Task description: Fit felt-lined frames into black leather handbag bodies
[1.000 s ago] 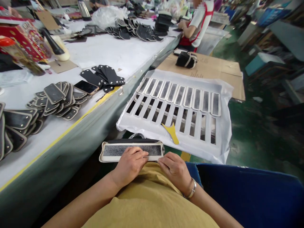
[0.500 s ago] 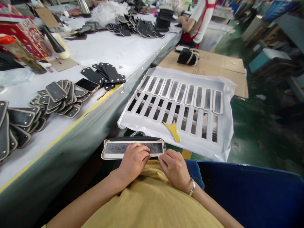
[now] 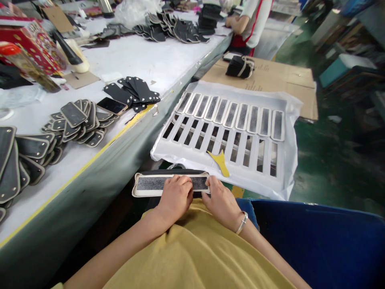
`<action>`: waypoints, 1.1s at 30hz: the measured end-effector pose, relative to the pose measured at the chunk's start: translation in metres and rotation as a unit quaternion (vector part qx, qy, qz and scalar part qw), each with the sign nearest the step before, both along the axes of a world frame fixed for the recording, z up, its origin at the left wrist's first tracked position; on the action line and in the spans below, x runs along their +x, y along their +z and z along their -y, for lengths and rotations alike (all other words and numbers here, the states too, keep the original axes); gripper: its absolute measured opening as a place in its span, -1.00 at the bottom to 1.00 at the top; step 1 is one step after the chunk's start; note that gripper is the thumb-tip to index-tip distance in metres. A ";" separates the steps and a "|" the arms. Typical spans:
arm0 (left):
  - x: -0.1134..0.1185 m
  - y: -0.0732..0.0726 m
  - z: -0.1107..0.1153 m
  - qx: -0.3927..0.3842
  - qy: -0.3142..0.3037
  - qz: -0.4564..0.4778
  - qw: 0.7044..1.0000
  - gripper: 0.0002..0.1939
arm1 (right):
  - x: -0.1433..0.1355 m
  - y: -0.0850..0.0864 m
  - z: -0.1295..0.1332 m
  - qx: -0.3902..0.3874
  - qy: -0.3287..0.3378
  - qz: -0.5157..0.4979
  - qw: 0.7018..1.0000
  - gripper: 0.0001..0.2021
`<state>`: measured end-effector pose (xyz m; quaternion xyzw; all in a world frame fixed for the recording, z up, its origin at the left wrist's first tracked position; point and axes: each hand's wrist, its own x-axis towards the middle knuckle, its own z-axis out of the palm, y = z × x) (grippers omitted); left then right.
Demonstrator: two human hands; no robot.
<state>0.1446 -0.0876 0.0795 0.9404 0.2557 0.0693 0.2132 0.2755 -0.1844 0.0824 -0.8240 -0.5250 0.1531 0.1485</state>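
A long dark strip piece with a pale raised rim [image 3: 150, 184] lies crosswise in front of my yellow shirt. My left hand [image 3: 177, 194] rests over its middle, fingers curled onto the dark face and lower edge. At the piece's right end, my right hand [image 3: 219, 200] pinches the pale rim between thumb and fingers. Just beyond is a white slotted board [image 3: 186, 150], with a row of dark, pale-rimmed strips [image 3: 234, 114] along its far half and open slots nearer me. A yellow pronged tool [image 3: 221, 162] lies on the board's near edge.
On the white table [image 3: 87, 160] at left are piles of rimmed dark pieces [image 3: 73, 116], a phone [image 3: 112, 105] and black pieces [image 3: 138, 92]. Cardboard [image 3: 279, 80] holds a tied black bundle [image 3: 240, 66]. A blue bin [image 3: 315, 241] stands at right; a person [image 3: 254, 24] is beyond.
My right hand has shifted up along the right end of the piece, its fingers now over the rim. The left hand's fingers have risen slightly toward the far edge.
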 end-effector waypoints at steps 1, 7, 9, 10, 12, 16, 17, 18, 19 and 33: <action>0.000 0.001 0.000 0.005 0.000 -0.001 1.000 -0.92 | -0.001 0.002 0.000 -0.008 -0.001 0.007 1.000 -0.84; -0.006 0.000 0.002 0.011 0.000 0.009 1.000 -0.92 | -0.029 0.001 0.023 0.070 0.083 0.140 0.984 -0.84; -0.006 -0.001 0.002 0.005 0.002 0.016 1.000 -0.92 | -0.041 -0.008 0.035 0.129 0.134 0.171 0.968 -0.72; -0.006 0.000 0.001 -0.002 0.003 0.018 1.000 -0.92 | -0.045 -0.013 0.039 0.144 0.156 0.187 0.959 -0.66; -0.007 0.002 -0.004 -0.027 -0.006 0.022 0.999 -0.90 | -0.051 -0.021 0.044 0.139 0.186 0.226 0.946 -0.59; -0.026 0.010 -0.022 -0.064 -0.034 0.065 0.995 -0.86 | -0.052 -0.026 0.043 0.110 0.205 0.276 0.933 -0.56; -0.034 0.012 -0.026 -0.052 -0.024 0.087 0.995 -0.79 | -0.052 -0.026 0.042 0.112 0.201 0.279 0.932 -0.56; -0.042 0.012 -0.030 -0.039 -0.012 0.106 0.994 -0.74 | -0.052 -0.025 0.041 0.115 0.199 0.281 0.932 -0.57; -0.050 0.012 -0.032 -0.027 -0.006 0.114 0.993 -0.73 | -0.052 -0.025 0.040 0.117 0.197 0.282 0.932 -0.57; -0.067 -0.010 -0.031 -0.057 -0.008 0.080 0.995 -0.85 | -0.047 -0.036 0.032 0.147 0.218 0.292 0.919 -0.60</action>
